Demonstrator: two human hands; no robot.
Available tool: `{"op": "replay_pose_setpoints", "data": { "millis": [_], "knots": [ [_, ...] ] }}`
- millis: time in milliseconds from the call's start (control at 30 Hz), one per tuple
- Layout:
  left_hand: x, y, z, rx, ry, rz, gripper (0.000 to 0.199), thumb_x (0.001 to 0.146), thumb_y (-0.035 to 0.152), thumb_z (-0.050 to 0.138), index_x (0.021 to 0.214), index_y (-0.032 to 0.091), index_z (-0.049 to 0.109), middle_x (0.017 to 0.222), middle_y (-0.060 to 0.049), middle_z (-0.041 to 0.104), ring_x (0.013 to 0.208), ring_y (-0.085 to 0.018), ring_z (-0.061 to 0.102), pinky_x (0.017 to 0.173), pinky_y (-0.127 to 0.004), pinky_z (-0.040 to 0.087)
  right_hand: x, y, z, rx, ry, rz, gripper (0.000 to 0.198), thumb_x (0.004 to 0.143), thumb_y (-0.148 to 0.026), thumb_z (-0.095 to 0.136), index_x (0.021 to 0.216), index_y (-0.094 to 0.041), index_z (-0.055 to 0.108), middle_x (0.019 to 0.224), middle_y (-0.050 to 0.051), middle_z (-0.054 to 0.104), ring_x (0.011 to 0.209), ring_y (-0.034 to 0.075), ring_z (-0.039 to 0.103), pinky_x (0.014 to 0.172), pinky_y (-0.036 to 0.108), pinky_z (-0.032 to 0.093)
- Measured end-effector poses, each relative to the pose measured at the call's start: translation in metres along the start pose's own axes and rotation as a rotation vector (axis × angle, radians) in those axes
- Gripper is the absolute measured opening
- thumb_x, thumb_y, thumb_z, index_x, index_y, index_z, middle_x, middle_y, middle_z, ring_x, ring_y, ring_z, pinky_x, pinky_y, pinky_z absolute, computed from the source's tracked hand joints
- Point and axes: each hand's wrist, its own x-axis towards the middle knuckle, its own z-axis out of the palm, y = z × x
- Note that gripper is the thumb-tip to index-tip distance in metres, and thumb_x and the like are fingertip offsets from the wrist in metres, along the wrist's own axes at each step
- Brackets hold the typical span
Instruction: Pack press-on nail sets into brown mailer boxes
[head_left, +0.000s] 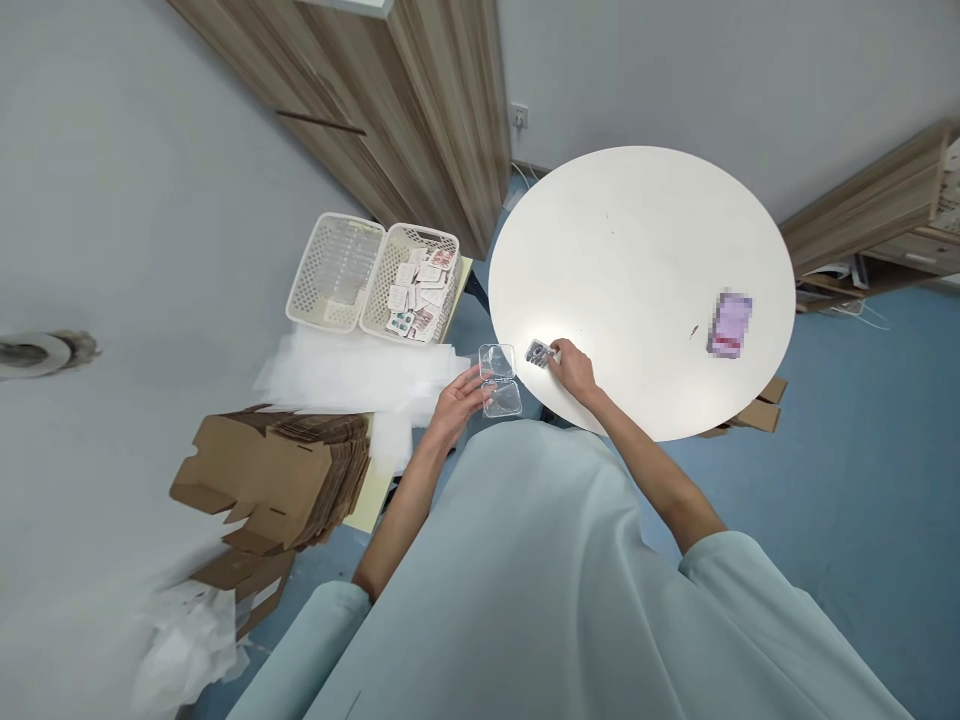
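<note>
My left hand (456, 402) grips a small clear plastic case (501, 400), its hinged lid folded back, just off the near left edge of the white round table (637, 260). Between the fingers of my right hand (574, 370) is a small card with dark, shiny patches (538, 353), held over the table's near left rim. The card and the case are apart, a short gap between them. Nothing can be seen inside the case.
To the left, one white basket (300, 290) holds stacked clear cases, and another (373, 300) holds small printed cards. White translucent sheets (345, 370) and flattened brown cardboard boxes (262, 470) lie nearer. A blurred purple item (730, 322) rests on the table's right side.
</note>
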Motion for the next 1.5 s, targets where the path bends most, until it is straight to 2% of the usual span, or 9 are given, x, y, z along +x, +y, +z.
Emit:
{"op": "replay_pose_setpoints", "data": {
  "millis": [133, 300, 400, 500, 600, 733, 967, 1333, 1500],
  "knots": [
    [0.008, -0.001, 0.015, -0.006, -0.041, -0.007, 0.073, 0.078, 0.028, 0.089, 0.145, 0.022, 0.061, 0.154, -0.016, 0.060, 0.128, -0.031, 0.069, 0.102, -0.041, 0.060, -0.016, 0.008, -0.021, 0.199, 0.105, 0.011, 0.023, 0.104, -0.038, 0.050, 0.114, -0.022, 0.064, 0.119, 0.008, 0.075, 0.085, 0.022, 0.067, 0.079, 0.034, 0.050],
    [0.020, 0.000, 0.036, -0.003, -0.119, 0.005, 0.072, 0.078, 0.027, 0.089, 0.144, 0.022, 0.062, 0.156, -0.015, 0.059, 0.116, -0.027, 0.075, 0.100, -0.039, 0.061, -0.046, 0.009, -0.063, 0.568, 0.253, 0.026, 0.038, 0.098, -0.061, 0.060, 0.108, -0.025, 0.067, 0.115, 0.004, 0.074, 0.062, 0.015, 0.064, 0.074, 0.036, 0.054],
    [0.026, 0.005, 0.050, 0.005, -0.167, 0.026, 0.071, 0.078, 0.026, 0.089, 0.144, 0.023, 0.062, 0.156, -0.015, 0.059, 0.115, -0.027, 0.075, 0.101, -0.040, 0.061, -0.066, 0.001, -0.089, 0.752, 0.245, 0.015, 0.046, 0.089, -0.069, 0.070, 0.105, -0.025, 0.067, 0.113, 0.004, 0.074, 0.058, 0.013, 0.063, 0.072, 0.036, 0.057],
    [0.029, 0.013, 0.064, 0.010, -0.224, 0.055, 0.073, 0.078, 0.027, 0.090, 0.145, 0.023, 0.061, 0.155, -0.015, 0.060, 0.120, -0.028, 0.074, 0.104, -0.042, 0.060, -0.082, -0.008, -0.106, 0.823, 0.198, -0.015, 0.049, 0.085, -0.070, 0.076, 0.102, -0.025, 0.069, 0.103, 0.003, 0.075, 0.058, 0.013, 0.064, 0.072, 0.036, 0.058],
    [0.029, 0.022, 0.075, 0.004, -0.288, 0.080, 0.077, 0.077, 0.028, 0.091, 0.147, 0.023, 0.060, 0.156, -0.015, 0.059, 0.123, -0.030, 0.072, 0.106, -0.043, 0.059, -0.091, -0.014, -0.113, 0.832, 0.170, -0.027, 0.047, 0.085, -0.068, 0.077, 0.102, -0.025, 0.070, 0.093, 0.001, 0.075, 0.056, 0.013, 0.063, 0.070, 0.036, 0.058],
    [0.025, 0.032, 0.085, 0.019, -0.333, 0.087, 0.079, 0.076, 0.029, 0.092, 0.148, 0.025, 0.060, 0.158, -0.014, 0.056, 0.127, -0.031, 0.069, 0.104, -0.043, 0.060, -0.095, -0.019, -0.118, 0.810, 0.142, -0.038, 0.045, 0.086, -0.068, 0.076, 0.102, -0.025, 0.071, 0.098, 0.003, 0.076, 0.056, 0.013, 0.062, 0.065, 0.034, 0.055],
    [0.020, 0.036, 0.092, 0.048, -0.348, 0.112, 0.079, 0.076, 0.034, 0.092, 0.148, 0.026, 0.061, 0.158, -0.014, 0.057, 0.140, -0.034, 0.059, 0.104, -0.041, 0.060, -0.099, -0.026, -0.124, 0.674, 0.102, -0.093, 0.044, 0.090, -0.070, 0.071, 0.102, -0.027, 0.073, 0.101, 0.002, 0.077, 0.060, 0.015, 0.063, 0.067, 0.033, 0.053],
    [0.020, 0.037, 0.107, 0.038, -0.343, 0.125, 0.080, 0.076, 0.034, 0.092, 0.149, 0.025, 0.060, 0.160, -0.014, 0.055, 0.139, -0.034, 0.060, 0.109, -0.045, 0.057, -0.105, -0.017, -0.126, 0.497, 0.138, -0.178, 0.037, 0.100, -0.062, 0.062, 0.109, -0.029, 0.078, 0.105, 0.006, 0.073, 0.076, 0.020, 0.064, 0.080, 0.037, 0.054],
    [0.024, 0.034, 0.113, 0.043, -0.331, 0.106, 0.077, 0.077, 0.032, 0.091, 0.148, 0.024, 0.061, 0.156, -0.013, 0.059, 0.138, -0.034, 0.060, 0.108, -0.044, 0.057, -0.105, -0.012, -0.125, 0.468, 0.175, -0.158, 0.036, 0.099, -0.062, 0.064, 0.103, -0.030, 0.082, 0.101, 0.006, 0.071, 0.078, 0.021, 0.065, 0.079, 0.038, 0.055]
  ]
}}
